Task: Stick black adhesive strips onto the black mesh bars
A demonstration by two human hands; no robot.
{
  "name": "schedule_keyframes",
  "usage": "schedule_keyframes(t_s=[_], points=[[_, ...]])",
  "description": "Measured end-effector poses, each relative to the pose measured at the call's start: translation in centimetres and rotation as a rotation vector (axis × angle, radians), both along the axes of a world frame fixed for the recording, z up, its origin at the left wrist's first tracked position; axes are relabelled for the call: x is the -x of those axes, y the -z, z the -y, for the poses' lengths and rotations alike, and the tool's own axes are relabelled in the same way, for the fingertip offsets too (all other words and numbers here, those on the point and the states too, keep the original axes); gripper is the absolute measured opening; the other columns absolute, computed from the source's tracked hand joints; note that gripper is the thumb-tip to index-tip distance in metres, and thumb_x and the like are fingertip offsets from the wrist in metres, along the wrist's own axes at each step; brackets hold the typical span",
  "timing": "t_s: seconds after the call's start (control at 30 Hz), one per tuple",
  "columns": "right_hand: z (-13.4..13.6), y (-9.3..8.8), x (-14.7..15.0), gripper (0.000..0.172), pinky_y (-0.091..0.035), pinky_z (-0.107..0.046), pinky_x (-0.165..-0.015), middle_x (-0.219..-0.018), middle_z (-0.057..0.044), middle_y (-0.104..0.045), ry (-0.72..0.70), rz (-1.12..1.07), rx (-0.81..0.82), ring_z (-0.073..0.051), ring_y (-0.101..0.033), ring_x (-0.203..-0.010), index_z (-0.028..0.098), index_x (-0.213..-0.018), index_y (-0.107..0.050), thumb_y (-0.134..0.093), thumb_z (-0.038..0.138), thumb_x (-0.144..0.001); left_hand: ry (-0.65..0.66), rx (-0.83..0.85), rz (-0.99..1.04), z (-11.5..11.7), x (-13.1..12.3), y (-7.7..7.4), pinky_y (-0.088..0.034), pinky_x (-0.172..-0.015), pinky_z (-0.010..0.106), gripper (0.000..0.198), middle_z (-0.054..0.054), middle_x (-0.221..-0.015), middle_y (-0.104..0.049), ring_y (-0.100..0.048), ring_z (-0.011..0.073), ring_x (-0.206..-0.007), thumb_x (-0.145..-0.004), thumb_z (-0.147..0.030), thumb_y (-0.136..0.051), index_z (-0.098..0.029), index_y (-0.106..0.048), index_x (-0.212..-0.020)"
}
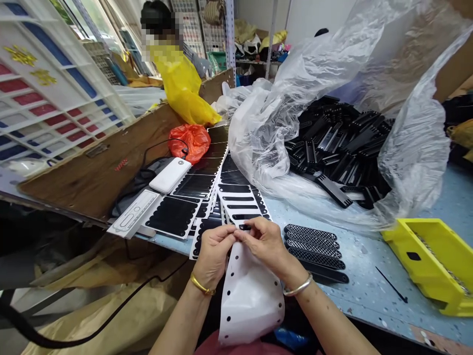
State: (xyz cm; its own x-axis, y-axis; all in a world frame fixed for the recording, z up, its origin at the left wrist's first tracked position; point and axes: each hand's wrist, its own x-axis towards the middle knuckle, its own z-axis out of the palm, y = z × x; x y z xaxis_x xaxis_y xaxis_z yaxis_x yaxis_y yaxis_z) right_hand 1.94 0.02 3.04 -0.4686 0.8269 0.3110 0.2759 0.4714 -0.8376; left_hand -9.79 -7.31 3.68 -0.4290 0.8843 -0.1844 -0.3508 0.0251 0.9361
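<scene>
My left hand (214,249) and my right hand (264,241) meet at the table's front edge, fingertips pinched together. Both are closed on the upper end of a white backing sheet (251,296) with black dots along its sides, which bends down toward my lap. Whether a black sticker is between the fingertips is too small to tell. Just beyond my fingers lie sheets of black stickers (236,199) on white backing. Beside my right hand several long black strips (313,246) with rounded ends are lined up, most with a patterned top.
A clear plastic bag (258,143) holds a heap of black bars (336,148). To the right are a yellow bin (417,261) and a thin black stick (391,285). At left lie a white device (170,175), a white box (135,214) and a red bag (190,142). A person sits behind.
</scene>
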Motion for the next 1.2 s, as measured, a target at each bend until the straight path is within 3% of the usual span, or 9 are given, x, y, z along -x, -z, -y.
schedule_keyframes(t_s=[0.13,0.3,0.43,0.57,0.7,0.8,0.9,1.0,1.2], points=[[-0.5,-1.3,-0.2,0.015,-0.045,-0.026,-0.053,-0.059,0.000,-0.061,-0.018,-0.012,0.044,-0.013,-0.055,-0.054,0.015,-0.081,-0.072,-0.067,0.028,-0.080,0.027,-0.023,-0.031,-0.6,-0.1,0.0,-0.051,-0.066,0.023,0.010,0.003,-0.072,-0.072,-0.063,0.0141,-0.068,-0.069,-0.021,-0.074,-0.014,-0.076,-0.077],[-2.3,-2.6,-1.6,0.018,-0.044,-0.023,-0.042,-0.053,0.000,-0.062,0.089,-0.312,0.446,-0.010,-0.054,-0.042,0.015,-0.075,-0.073,-0.067,0.031,-0.079,-0.043,0.074,-0.184,-1.5,1.6,1.4,-0.045,-0.053,0.022,0.018,0.002,-0.066,-0.070,-0.059,0.0123,-0.055,-0.067,-0.029,-0.073,-0.014,-0.073,-0.076],[-3.5,-4.2,-6.3,0.021,-0.042,-0.022,-0.037,-0.052,0.001,-0.063,0.194,-0.594,0.667,-0.010,-0.052,-0.037,0.015,-0.084,-0.076,-0.077,0.031,-0.071,-0.131,0.174,-0.631,-2.4,4.3,2.8,-0.043,-0.055,0.024,0.017,0.001,-0.060,-0.067,-0.057,0.0139,-0.056,-0.071,-0.031,-0.062,-0.015,-0.070,-0.072],[-2.6,-5.5,-12.9,0.018,-0.054,-0.030,-0.054,-0.071,-0.008,-0.073,0.167,-0.628,0.700,-0.020,-0.068,-0.061,0.016,-0.081,-0.077,-0.081,0.024,-0.065,-0.119,0.303,-1.225,-3.0,5.8,3.3,-0.043,-0.062,0.028,0.021,0.000,-0.055,-0.062,-0.056,0.0164,-0.055,-0.075,-0.025,-0.052,-0.018,-0.072,-0.081],[-0.5,-5.3,-17.9,0.012,-0.050,-0.029,-0.052,-0.064,-0.006,-0.069,0.106,-0.570,0.681,-0.016,-0.061,-0.053,0.016,-0.078,-0.077,-0.078,0.025,-0.070,-0.222,0.228,-1.436,-2.7,4.6,2.5,-0.047,-0.068,0.031,0.035,0.005,-0.073,-0.068,-0.063,0.0203,-0.068,-0.077,-0.028,-0.056,-0.015,-0.069,-0.106],[0.7,-4.9,-19.8,0.015,-0.046,-0.025,-0.048,-0.057,-0.002,-0.064,0.198,-0.478,0.630,-0.012,-0.057,-0.048,0.018,-0.089,-0.076,-0.077,0.020,-0.074,-0.292,0.088,-1.321,-2.2,1.7,1.0,-0.049,-0.066,0.029,0.032,0.006,-0.078,-0.068,-0.063,0.0187,-0.069,-0.077,-0.033,-0.062,-0.015,-0.069,-0.103],[1.4,-4.8,-20.6,0.022,-0.045,-0.024,-0.047,-0.057,-0.001,-0.064,0.206,-0.414,0.645,-0.012,-0.057,-0.048,0.017,-0.097,-0.074,-0.077,0.020,-0.075,0.087,0.009,-0.845,-2.2,-2.4,-0.5,-0.047,-0.053,0.024,0.026,0.002,-0.067,-0.067,-0.060,0.0127,-0.054,-0.079,-0.037,-0.064,-0.016,-0.070,-0.092],[1.7,-4.7,-20.8,0.020,-0.045,-0.024,-0.047,-0.057,-0.002,-0.064,0.176,-0.397,0.658,-0.012,-0.058,-0.048,0.016,-0.095,-0.073,-0.077,0.022,-0.076,0.488,0.087,-0.369,-2.8,-5.8,-1.1,-0.038,-0.042,0.020,0.030,0.004,-0.063,-0.066,-0.059,0.0111,-0.048,-0.082,-0.041,-0.060,-0.012,-0.069,-0.084],[1.8,-3.5,-20.9,0.020,-0.047,-0.023,-0.049,-0.058,-0.001,-0.064,0.124,-0.342,0.666,-0.011,-0.059,-0.049,0.016,-0.097,-0.071,-0.075,0.023,-0.078,0.595,0.166,-0.054,-3.3,-7.8,-0.6,-0.030,-0.040,0.016,0.024,0.004,-0.061,-0.066,-0.057,0.0086,-0.044,-0.075,-0.033,-0.070,-0.010,-0.065,-0.081]])
